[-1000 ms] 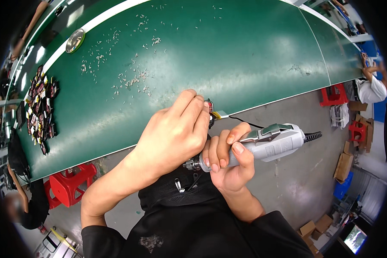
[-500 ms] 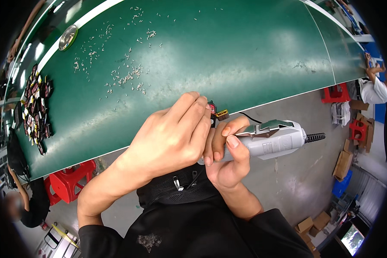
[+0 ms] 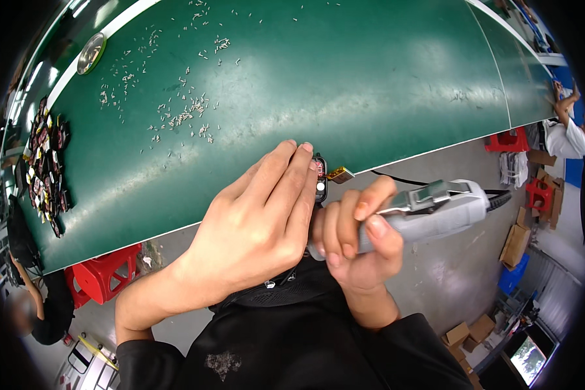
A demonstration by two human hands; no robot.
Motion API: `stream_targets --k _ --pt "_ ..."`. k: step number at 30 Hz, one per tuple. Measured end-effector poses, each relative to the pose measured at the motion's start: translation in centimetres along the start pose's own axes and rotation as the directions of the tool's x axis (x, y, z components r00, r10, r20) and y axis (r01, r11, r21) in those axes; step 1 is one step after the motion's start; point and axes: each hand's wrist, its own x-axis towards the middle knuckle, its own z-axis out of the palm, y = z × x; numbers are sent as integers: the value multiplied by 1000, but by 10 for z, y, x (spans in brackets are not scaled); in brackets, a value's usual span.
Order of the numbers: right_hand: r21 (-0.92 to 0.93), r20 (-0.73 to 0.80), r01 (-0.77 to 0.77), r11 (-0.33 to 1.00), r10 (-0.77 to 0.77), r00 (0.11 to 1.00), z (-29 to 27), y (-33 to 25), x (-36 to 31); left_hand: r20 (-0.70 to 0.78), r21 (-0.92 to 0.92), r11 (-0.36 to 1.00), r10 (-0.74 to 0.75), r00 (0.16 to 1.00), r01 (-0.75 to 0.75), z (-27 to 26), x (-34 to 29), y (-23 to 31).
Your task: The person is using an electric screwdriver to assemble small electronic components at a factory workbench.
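At the table's front edge my left hand (image 3: 253, 211) is closed over a small black electronic device (image 3: 321, 188), fingers pressed together and covering most of it. Some red shows inside the casing, and a yellow-brown flat strip (image 3: 340, 174) sticks out to its right. My right hand (image 3: 364, 237) is wrapped round a grey corded electric screwdriver (image 3: 439, 216) with a metal lever along its top. The screwdriver's tip end points left, beneath my left hand, and its bit is hidden.
Many tiny screws (image 3: 188, 114) lie scattered over the green table (image 3: 383, 78). A round metal dish (image 3: 91, 53) stands at the far left, and a heap of small black parts (image 3: 45, 169) at the left. A red stool (image 3: 104, 273) stands below the table edge.
My right hand and the screwdriver have moved right and slightly down, away from the device. More of the device now shows. My left hand stays over it.
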Motion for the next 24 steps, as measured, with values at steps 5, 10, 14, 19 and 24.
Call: stream_targets --k 5,10,14,19,24 --pt "-148 211 59 987 -26 977 11 -61 34 110 -53 997 -56 992 63 -8 -3 6" --pt "-262 277 118 958 -43 960 20 -83 65 48 -15 1000 -9 999 9 1 -8 4" --pt "-303 330 100 948 6 944 16 -75 80 34 -45 999 -21 999 23 5 -9 3" --pt "-330 325 89 940 24 945 7 -67 83 41 -93 995 -36 999 40 4 -9 1" --pt "-338 294 79 938 26 955 5 -62 84 21 -101 994 -42 999 44 6 -9 0"
